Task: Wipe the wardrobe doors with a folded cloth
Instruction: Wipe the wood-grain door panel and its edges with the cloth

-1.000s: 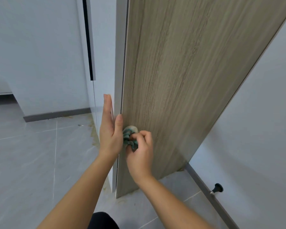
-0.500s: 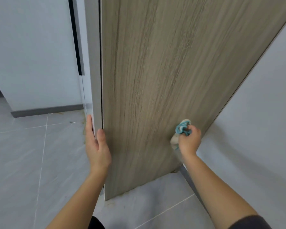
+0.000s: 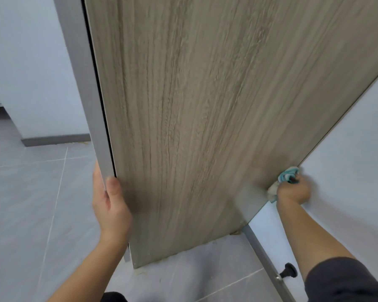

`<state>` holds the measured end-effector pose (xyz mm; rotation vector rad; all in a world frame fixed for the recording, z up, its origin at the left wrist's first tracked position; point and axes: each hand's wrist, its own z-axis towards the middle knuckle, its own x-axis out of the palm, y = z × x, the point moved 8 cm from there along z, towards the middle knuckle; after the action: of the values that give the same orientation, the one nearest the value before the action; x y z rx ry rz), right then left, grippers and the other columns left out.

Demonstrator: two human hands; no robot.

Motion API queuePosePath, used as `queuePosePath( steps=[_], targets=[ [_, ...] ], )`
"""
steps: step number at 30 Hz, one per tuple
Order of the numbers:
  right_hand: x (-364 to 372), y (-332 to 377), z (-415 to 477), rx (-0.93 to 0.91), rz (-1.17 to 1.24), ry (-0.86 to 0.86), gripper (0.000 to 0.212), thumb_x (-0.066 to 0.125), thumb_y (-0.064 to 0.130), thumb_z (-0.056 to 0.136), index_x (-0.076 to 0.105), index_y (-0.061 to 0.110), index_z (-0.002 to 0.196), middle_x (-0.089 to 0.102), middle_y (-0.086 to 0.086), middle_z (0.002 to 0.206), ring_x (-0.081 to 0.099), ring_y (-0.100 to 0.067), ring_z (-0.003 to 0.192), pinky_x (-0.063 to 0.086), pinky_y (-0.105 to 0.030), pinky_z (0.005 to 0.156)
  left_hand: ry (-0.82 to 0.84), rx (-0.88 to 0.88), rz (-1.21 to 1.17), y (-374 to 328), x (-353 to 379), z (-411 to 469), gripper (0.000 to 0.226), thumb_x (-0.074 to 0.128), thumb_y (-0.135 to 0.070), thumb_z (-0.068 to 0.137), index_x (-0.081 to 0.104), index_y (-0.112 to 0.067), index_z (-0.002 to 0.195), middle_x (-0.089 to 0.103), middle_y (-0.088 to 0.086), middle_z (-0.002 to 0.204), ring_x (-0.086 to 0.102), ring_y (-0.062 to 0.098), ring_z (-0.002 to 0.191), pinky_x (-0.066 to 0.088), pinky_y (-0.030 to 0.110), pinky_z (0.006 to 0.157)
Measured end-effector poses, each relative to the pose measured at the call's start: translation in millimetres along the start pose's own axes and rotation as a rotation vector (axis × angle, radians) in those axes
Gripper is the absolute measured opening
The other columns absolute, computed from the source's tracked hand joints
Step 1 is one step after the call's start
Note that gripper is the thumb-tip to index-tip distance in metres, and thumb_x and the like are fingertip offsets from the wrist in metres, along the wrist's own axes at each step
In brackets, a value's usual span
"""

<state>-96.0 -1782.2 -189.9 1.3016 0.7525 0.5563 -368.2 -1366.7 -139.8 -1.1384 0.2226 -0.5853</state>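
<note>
The left hand [image 3: 109, 205] holds the free edge of the wooden door [image 3: 194, 116], thumb on the front and fingers wrapped behind. The right hand [image 3: 294, 189] is a fist squeezing the blue cloth [image 3: 287, 174], low on the door's far edge, right by the white wall [image 3: 347, 160]. A black door stopper [image 3: 288, 273] sticks out near the grey floor [image 3: 31, 203].

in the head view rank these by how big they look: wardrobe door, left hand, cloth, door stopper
1. wardrobe door
2. left hand
3. cloth and door stopper: about alike, unranked, as the right hand hides most of the cloth
</note>
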Motion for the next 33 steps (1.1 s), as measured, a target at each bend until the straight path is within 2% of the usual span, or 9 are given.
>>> queuePosePath(
  steps=[3, 6, 8, 10, 14, 19, 23, 27, 33],
  targets=[
    [-3.4, -0.9, 4.1, -0.025, -0.029, -0.093, 0.023, 0.045, 0.005, 0.077, 0.042, 0.021, 0.061, 0.045, 0.003, 0.070, 0.042, -0.011, 0.066, 0.040, -0.020, 0.059, -0.012, 0.016, -0.009, -0.5, 0.0, -0.2, 0.061, 0.029, -0.047, 0.096, 0.039, -0.012, 0.145, 0.053, -0.009, 0.134, 0.045, 0.000, 0.127, 0.035, 0.013, 0.102],
    [2.2, -8.1, 8.7, -0.022, -0.095, 0.011, 0.012, 0.049, 0.008, 0.076, 0.049, 0.019, 0.072, 0.050, -0.004, 0.071, 0.048, -0.018, 0.064, 0.043, -0.024, 0.049, -0.020, 0.017, -0.007, 0.9, -0.5, -0.1, 0.061, 0.029, -0.047, 0.096, 0.042, -0.009, 0.142, 0.055, -0.002, 0.131, 0.049, 0.007, 0.123, 0.038, 0.021, 0.101],
    [4.4, -16.9, 7.8, 0.027, -0.101, 0.064, 0.019, 0.054, 0.000, 0.079, 0.053, 0.017, 0.087, 0.056, -0.009, 0.081, 0.053, -0.021, 0.071, 0.048, -0.031, 0.061, -0.017, 0.020, -0.002, 0.9, 0.6, 0.2, 0.060, 0.028, -0.047, 0.096, 0.044, -0.008, 0.139, 0.058, -0.013, 0.122, 0.051, 0.001, 0.115, 0.040, 0.018, 0.096],
    [1.6, -15.9, 4.3, 0.013, -0.032, 0.003, 0.015, 0.050, 0.005, 0.074, 0.053, 0.016, 0.084, 0.055, -0.006, 0.087, 0.053, -0.019, 0.078, 0.050, -0.034, 0.074, -0.006, 0.023, 0.000, 0.7, 1.4, 0.3, 0.061, 0.028, -0.046, 0.096, 0.044, -0.007, 0.139, 0.057, -0.025, 0.116, 0.051, -0.006, 0.110, 0.039, 0.014, 0.094],
    [7.2, -27.9, 10.9, -0.012, -0.054, -0.021, 0.015, 0.042, 0.020, 0.060, 0.050, 0.021, 0.073, 0.055, -0.003, 0.089, 0.052, -0.019, 0.082, 0.053, -0.043, 0.084, 0.026, 0.011, -0.006, -0.7, 1.6, -0.2, 0.061, 0.028, -0.047, 0.096, 0.040, -0.010, 0.143, 0.056, -0.010, 0.127, 0.049, 0.002, 0.121, 0.039, 0.017, 0.099],
    [6.2, -9.6, -41.0, 0.013, -0.150, 0.060, 0.023, 0.062, 0.001, 0.077, 0.063, 0.008, 0.099, 0.063, -0.011, 0.107, 0.060, -0.028, 0.099, 0.048, -0.035, 0.090, 0.087, -0.042, 0.016, -1.5, 1.3, 1.2, 0.061, 0.027, -0.048, 0.097, 0.034, -0.015, 0.147, 0.048, 0.002, 0.143, 0.043, 0.016, 0.133, 0.035, 0.035, 0.109],
    [12.2, -2.7, -91.0, -0.003, -0.171, 0.133, 0.021, 0.063, 0.001, 0.078, 0.059, 0.014, 0.093, 0.061, -0.013, 0.112, 0.060, -0.030, 0.098, 0.042, -0.027, 0.079, 0.169, -0.093, 0.052, 2.0, 0.4, 2.2, 0.062, 0.026, -0.051, 0.096, 0.024, -0.025, 0.152, 0.034, -0.007, 0.154, 0.030, 0.011, 0.142, 0.027, 0.044, 0.116],
    [22.4, 5.6, -148.6, 0.002, -0.139, 0.218, 0.017, 0.062, 0.001, 0.077, 0.060, 0.011, 0.091, 0.061, -0.014, 0.106, 0.060, -0.028, 0.091, 0.046, -0.031, 0.076, 0.276, -0.101, 0.091, -3.8, -4.5, 5.1, 0.059, 0.028, -0.045, 0.097, 0.017, -0.031, 0.154, 0.025, -0.016, 0.157, 0.021, 0.001, 0.144, 0.023, 0.041, 0.119],
    [43.6, 11.8, -244.9, 0.001, -0.077, 0.354, 0.018, 0.067, 0.006, 0.070, 0.062, 0.014, 0.085, 0.062, -0.011, 0.099, 0.063, -0.027, 0.085, 0.053, -0.044, 0.084, 0.371, -0.170, 0.109, -15.6, -15.9, 6.4, 0.056, 0.040, -0.029, 0.102, 0.018, -0.029, 0.153, 0.027, -0.012, 0.156, 0.027, 0.005, 0.142, 0.024, 0.028, 0.115]
  ],
)
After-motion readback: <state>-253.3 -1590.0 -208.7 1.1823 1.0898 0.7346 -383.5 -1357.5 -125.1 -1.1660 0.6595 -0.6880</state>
